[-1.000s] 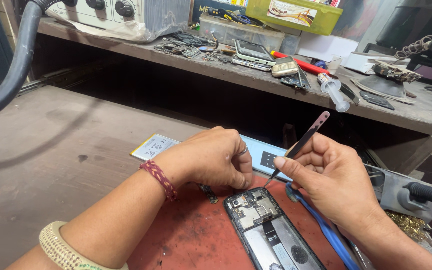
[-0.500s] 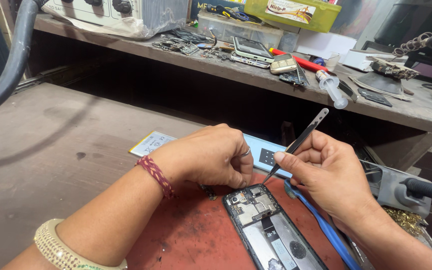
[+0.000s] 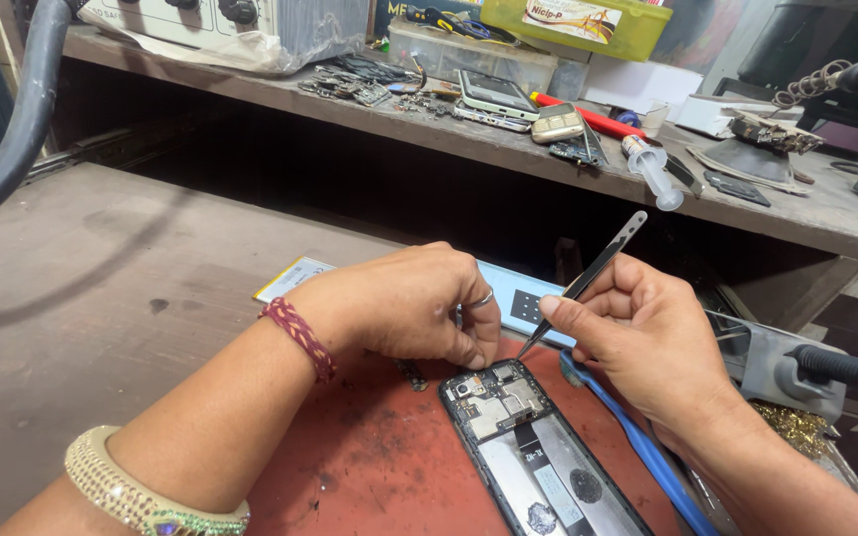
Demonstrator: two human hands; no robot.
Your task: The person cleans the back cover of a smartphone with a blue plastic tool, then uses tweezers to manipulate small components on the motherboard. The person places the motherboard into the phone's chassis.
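An opened phone (image 3: 528, 447) lies back-side up on a red mat (image 3: 369, 476), its circuit board and flex cables bare. My left hand (image 3: 409, 303) rests at the phone's top edge, fingertips curled down against it. My right hand (image 3: 647, 333) grips metal tweezers (image 3: 588, 278), whose tip points down at the phone's top right corner, close to my left fingers. A red thread band and a gold bangle sit on my left arm.
A blue tool (image 3: 638, 442) lies right of the phone. A flat battery (image 3: 295, 278) and a light blue panel (image 3: 523, 298) lie behind my hands. The rear shelf (image 3: 826, 213) holds phones, boards, a syringe (image 3: 652, 169) and boxes. A soldering stand (image 3: 777, 362) is at right.
My hands and the tweezers have stayed at the phone's top edge. The view has shifted slightly, with the phone showing a little higher in frame.
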